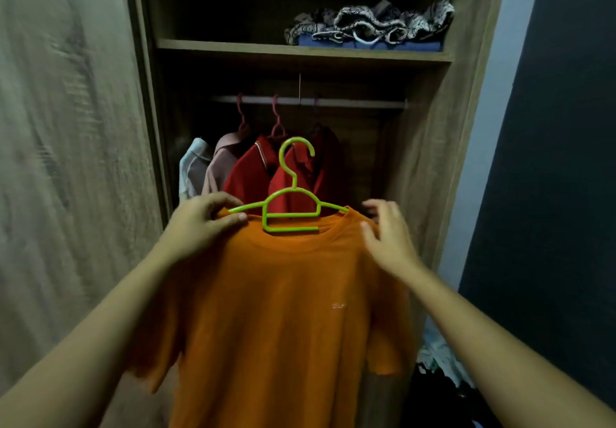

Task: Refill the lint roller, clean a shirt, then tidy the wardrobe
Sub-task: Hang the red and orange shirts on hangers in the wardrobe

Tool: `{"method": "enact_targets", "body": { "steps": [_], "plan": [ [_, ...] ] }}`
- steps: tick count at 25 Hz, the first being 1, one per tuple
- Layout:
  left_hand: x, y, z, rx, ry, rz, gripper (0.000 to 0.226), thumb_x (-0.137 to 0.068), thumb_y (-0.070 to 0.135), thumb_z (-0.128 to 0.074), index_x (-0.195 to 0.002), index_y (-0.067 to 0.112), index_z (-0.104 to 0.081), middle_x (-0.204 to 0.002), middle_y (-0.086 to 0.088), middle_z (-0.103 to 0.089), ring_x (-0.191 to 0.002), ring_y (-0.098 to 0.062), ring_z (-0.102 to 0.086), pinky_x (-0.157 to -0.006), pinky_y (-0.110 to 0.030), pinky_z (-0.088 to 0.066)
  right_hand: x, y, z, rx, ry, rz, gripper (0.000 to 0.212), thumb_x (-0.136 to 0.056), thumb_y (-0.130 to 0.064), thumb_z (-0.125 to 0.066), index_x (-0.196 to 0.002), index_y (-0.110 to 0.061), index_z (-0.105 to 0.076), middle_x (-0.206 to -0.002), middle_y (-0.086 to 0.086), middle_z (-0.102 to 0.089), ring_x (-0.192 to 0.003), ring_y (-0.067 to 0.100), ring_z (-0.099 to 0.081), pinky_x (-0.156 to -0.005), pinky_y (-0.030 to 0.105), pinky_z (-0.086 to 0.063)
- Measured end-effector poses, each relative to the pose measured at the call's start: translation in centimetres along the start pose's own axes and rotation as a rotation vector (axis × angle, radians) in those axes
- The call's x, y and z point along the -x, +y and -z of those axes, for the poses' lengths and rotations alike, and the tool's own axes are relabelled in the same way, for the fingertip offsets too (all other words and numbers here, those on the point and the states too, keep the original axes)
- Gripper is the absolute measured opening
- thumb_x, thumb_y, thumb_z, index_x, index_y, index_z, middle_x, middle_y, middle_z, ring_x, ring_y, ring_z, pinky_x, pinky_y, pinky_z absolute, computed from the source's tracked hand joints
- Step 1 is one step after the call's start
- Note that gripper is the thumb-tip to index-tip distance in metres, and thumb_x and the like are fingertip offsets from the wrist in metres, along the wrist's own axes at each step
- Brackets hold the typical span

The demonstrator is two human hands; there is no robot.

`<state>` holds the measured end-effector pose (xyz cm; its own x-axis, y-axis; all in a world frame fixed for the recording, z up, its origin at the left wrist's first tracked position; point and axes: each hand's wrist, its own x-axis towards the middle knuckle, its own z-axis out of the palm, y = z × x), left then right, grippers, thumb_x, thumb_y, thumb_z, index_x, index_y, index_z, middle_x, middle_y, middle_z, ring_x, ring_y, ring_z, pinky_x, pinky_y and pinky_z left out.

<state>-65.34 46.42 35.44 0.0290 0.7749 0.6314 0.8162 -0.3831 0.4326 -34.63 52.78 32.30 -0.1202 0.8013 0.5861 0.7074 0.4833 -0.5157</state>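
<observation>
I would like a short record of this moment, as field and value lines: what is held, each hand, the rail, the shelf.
held item: orange T-shirt on a green hanger, in front of the open wardrobe
left hand: pinches the shirt's shoulder at the hanger's arm
right hand: open, at the other shoulder; blurred, grip unclear
hanger hook: free, not yet on the rail
on the rail: red shirts, a pink one, a pale one
shelf: patterned cloth on folded blue fabric

Both arms reach forward, left hand [203,224] pinching, right hand [388,234] spread.
</observation>
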Motion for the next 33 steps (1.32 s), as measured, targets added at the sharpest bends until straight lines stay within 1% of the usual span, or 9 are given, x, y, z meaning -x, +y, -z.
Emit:
{"method": "enact_targets", "body": {
  "steps": [2, 4, 8, 13, 19, 22, 25, 31, 33],
  "plan": [
    [0.3, 1.2, -2.6, -0.071, 0.053, 0.01, 0.011, -0.083, 0.036, -0.069, -0.093, 0.035, -0.067, -0.085, 0.008, -0.069, -0.078, -0.01, -0.062, -0.067, -0.03, -0.045, -0.5, -4.4, -1.2, -0.279, -0.232, -0.057, 0.04, -0.093, -0.021, -0.051, -0.131, -0.014, -0.043, -0.122, 0.005, -0.056, -0.105, 0.013, -0.054, -0.091, 0.025, -0.046],
    [0.3, 2.4, -5.2, -0.132, 0.103, 0.036, 0.02, -0.083, 0.045, -0.064, -0.099, 0.033, -0.066, -0.091, 0.004, -0.072, -0.086, -0.022, -0.066, -0.071, -0.037, -0.051, -1.2, -7.0, -2.5, -0.562, -0.449, -0.251, 0.05, -0.094, -0.026, -0.048, -0.14, -0.014, -0.032, -0.134, 0.007, -0.051, -0.117, 0.016, -0.052, -0.1, 0.026, -0.04],
    [-1.1, 4.2, -8.2, -0.119, 0.113, 0.184, 0.024, -0.083, 0.048, -0.06, -0.103, 0.036, -0.062, -0.096, -0.001, -0.072, -0.094, -0.032, -0.065, -0.075, -0.04, -0.052, -3.7, -7.2, -3.2, -0.879, -0.326, -0.4, 0.048, -0.095, -0.015, -0.047, -0.14, -0.004, -0.033, -0.137, 0.01, -0.049, -0.125, 0.023, -0.048, -0.098, 0.031, -0.037],
    [-5.0, 5.7, -10.0, -0.146, -0.16, 0.136, 0.048, -0.084, 0.058, -0.052, -0.127, 0.035, -0.049, -0.12, -0.006, -0.064, -0.115, -0.035, -0.056, -0.091, -0.042, -0.046, -7.7, -3.9, -4.0, -1.057, -0.09, -0.474, 0.054, -0.088, -0.002, -0.052, -0.139, -0.002, -0.035, -0.14, 0.01, -0.048, -0.131, 0.02, -0.043, -0.08, 0.019, -0.039],
    [-16.9, -1.4, -10.9, 0.066, 0.113, 0.24, 0.048, -0.085, 0.028, -0.065, -0.126, 0.005, -0.055, -0.124, -0.019, -0.06, -0.116, -0.033, -0.054, -0.098, -0.035, -0.04, -13.1, -0.6, -4.4, -0.88, -0.002, -0.378, 0.087, -0.074, 0.019, -0.057, -0.147, -0.008, -0.018, -0.145, 0.007, -0.038, -0.13, 0.017, -0.043, -0.087, 0.027, -0.047],
    [-21.0, -3.2, -13.0, 0.13, 0.03, 0.314, 0.066, -0.086, 0.024, -0.066, -0.14, 0.001, -0.037, -0.137, -0.025, -0.047, -0.127, -0.037, -0.044, -0.104, -0.036, -0.034, -16.2, 0.3, -4.6, -0.776, -0.015, -0.337, 0.09, -0.072, 0.024, -0.048, -0.148, -0.012, -0.016, -0.146, 0.003, -0.038, -0.127, 0.013, -0.045, -0.068, 0.018, -0.051],
    [-22.9, -3.6, -15.8, 0.114, -0.065, 0.295, 0.047, -0.091, 0.023, -0.058, -0.133, 0.007, -0.046, -0.125, -0.025, -0.058, -0.118, -0.041, -0.052, -0.098, -0.04, -0.042, -19.3, 1.4, -4.6, -0.722, 0.009, -0.347, 0.088, -0.072, 0.024, -0.043, -0.148, -0.013, -0.018, -0.144, 0.002, -0.039, -0.123, 0.012, -0.046, -0.054, 0.01, -0.048],
    [-23.9, -2.6, -19.0, 0.134, -0.036, 0.128, 0.026, -0.094, 0.021, -0.051, -0.115, 0.006, -0.058, -0.107, -0.021, -0.068, -0.107, -0.039, -0.06, -0.089, -0.043, -0.047, -28.1, 3.2, -4.9, -0.651, 0.06, -0.406, 0.075, -0.074, 0.016, -0.04, -0.142, -0.014, -0.032, -0.133, 0.008, -0.051, -0.086, 0.007, -0.056, -0.052, 0.016, -0.043],
    [-23.8, -2.5, -18.6, 0.121, -0.053, 0.113, 0.028, -0.095, 0.024, -0.05, -0.117, 0.008, -0.056, -0.109, -0.019, -0.067, -0.108, -0.037, -0.06, -0.09, -0.042, -0.047, -31.1, 4.1, -5.1, -0.645, 0.098, -0.43, 0.069, -0.074, 0.012, -0.042, -0.138, -0.013, -0.04, -0.124, 0.009, -0.057, -0.093, 0.012, -0.057, -0.057, 0.017, -0.042]
  ]
}}
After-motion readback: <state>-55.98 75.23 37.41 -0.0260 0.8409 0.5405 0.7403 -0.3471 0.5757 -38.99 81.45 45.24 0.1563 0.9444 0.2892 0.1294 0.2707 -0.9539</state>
